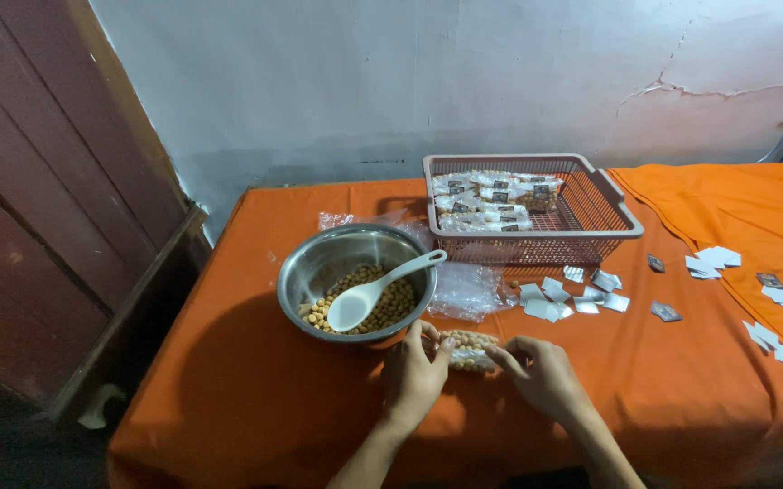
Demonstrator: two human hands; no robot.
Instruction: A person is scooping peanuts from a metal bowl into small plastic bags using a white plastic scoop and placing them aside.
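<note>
Both forearms are running off the bottom edge; the left hand (416, 369) and right hand (541, 371) are pinching a small clear packet of nuts (469, 349), half hidden by fingers, just before the steel bowl (319, 263). Behind, a pink basket (610, 210) is holding blurry filled packets.

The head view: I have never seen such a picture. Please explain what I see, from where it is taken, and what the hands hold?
A camera on a person's head looks down at an orange-covered table. The left hand and right hand together hold a small clear bag of round nuts. Behind the hands stands a metal bowl of nuts with a white spoon. A plastic basket holds filled packets. Small paper labels lie scattered.
</note>
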